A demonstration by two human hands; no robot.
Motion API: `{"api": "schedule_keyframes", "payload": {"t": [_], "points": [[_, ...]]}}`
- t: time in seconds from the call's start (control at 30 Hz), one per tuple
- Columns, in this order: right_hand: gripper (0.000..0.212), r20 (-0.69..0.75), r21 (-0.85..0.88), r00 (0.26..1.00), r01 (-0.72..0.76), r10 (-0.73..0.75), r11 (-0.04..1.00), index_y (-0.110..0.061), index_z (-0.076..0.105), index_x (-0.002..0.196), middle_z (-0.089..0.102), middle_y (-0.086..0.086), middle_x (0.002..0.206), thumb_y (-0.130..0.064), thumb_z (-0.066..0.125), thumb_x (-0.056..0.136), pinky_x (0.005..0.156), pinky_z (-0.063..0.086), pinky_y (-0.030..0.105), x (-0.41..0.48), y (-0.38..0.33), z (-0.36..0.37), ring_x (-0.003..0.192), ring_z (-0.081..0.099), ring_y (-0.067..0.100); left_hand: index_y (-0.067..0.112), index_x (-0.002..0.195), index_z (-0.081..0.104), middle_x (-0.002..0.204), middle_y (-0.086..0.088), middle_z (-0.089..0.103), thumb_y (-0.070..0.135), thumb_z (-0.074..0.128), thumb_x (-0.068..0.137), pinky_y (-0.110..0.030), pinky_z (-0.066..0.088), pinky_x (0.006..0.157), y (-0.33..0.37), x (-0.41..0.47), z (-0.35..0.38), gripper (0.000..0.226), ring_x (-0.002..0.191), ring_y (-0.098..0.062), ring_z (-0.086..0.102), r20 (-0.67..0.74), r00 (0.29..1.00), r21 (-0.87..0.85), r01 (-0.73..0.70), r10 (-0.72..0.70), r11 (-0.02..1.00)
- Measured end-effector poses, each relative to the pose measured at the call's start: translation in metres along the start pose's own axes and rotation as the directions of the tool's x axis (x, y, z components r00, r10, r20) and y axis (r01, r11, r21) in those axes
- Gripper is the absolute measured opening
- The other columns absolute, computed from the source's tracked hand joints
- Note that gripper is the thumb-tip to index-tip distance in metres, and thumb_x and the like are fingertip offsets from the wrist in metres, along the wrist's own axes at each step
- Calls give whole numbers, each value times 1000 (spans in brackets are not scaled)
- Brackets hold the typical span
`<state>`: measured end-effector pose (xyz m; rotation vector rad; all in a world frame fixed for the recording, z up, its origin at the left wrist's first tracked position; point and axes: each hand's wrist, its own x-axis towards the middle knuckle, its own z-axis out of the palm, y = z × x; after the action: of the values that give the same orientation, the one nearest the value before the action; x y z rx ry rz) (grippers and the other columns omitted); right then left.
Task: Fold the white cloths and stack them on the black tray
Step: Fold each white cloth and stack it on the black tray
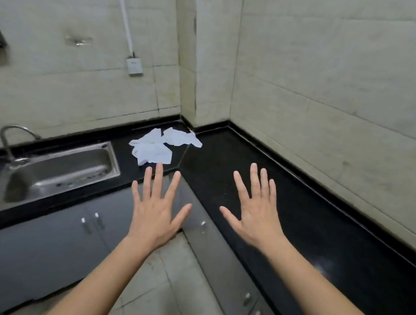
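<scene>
Hands out in front of me, both released and holding nothing. My left hand (152, 210) is palm down with its fingers straight and fanned. It hangs in the air over the inner front edge of the black countertop (297, 200), where the two runs of the counter meet. My right hand (255, 209) is splayed the same way, back towards me, above the right-hand run and well apart from the left.

The white cloths (158, 149) lie unfolded in a crumpled heap at the back inner corner of the countertop, close to where the two tiled walls meet. One bunch sits nearer the front edge, and another lies behind it, closer to the back corner; the two touch or overlap. The tip of my left middle finger lines up just below the near edge of the heap, but I cannot tell whether it touches the cloth. My right hand is clear of the heap.

Along the left run of the countertop a steel sink (53, 171) is set in, with a curved tap (11, 138) at its back left corner. Grey cabinet doors (48, 244) with small metal knobs run below both front edges. A wall socket (134, 66) sits on the wall above the cloths. A pale tiled floor (163, 289) shows between my forearms.
</scene>
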<state>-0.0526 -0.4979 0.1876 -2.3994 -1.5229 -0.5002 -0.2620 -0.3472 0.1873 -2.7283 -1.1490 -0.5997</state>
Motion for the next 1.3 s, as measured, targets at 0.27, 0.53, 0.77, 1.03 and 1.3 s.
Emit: {"api": "schedule_keyframes", "payload": {"t": [0.27, 0.53, 0.77, 1.03, 1.3], "points": [[91, 47, 90, 996, 74, -79, 993, -23, 3, 161, -13, 19, 166, -66, 44, 93, 122, 13, 58, 92, -46, 79, 153, -7, 40, 26, 159, 9, 165, -15, -10, 69, 26, 93, -65, 16, 116, -82, 48, 52, 80, 152, -35, -7, 32, 997, 68, 69, -71, 995], [91, 40, 129, 998, 42, -48, 991, -22, 0, 161, -9, 21, 166, -62, 46, 93, 122, 15, 58, 236, -32, 169, 153, -2, 42, 21, 157, 22, 164, -19, 4, 62, 29, 91, -66, 24, 113, -130, 198, 122, 78, 151, -40, 4, 43, 996, 99, 69, -73, 993], [91, 126, 153, 990, 45, -64, 987, -24, -11, 159, -8, 21, 166, -62, 42, 95, 123, 15, 55, 376, -13, 226, 153, -2, 42, 20, 155, 27, 164, -19, 10, 59, 32, 91, -63, 25, 113, -166, 316, 168, 75, 151, -40, 9, 101, 987, 115, 110, -121, 987], [93, 196, 247, 968, 106, -157, 963, -22, -2, 159, 5, 21, 166, -54, 55, 93, 120, 24, 52, 468, -51, 285, 152, 13, 43, 18, 153, 33, 161, -17, 25, 58, 29, 90, -58, 31, 112, -227, 377, 222, 74, 148, -37, 22, 234, 944, 101, 213, -231, 972], [86, 497, 334, 822, 113, -277, 936, -24, -5, 160, 9, 8, 167, -48, 49, 98, 122, 20, 42, 501, -101, 379, 154, 10, 28, 14, 141, 51, 139, -17, 53, 44, 69, 81, -52, 50, 91, -295, 391, 315, 70, 126, -37, 53, 545, 822, 62, 156, -164, 986]]}}
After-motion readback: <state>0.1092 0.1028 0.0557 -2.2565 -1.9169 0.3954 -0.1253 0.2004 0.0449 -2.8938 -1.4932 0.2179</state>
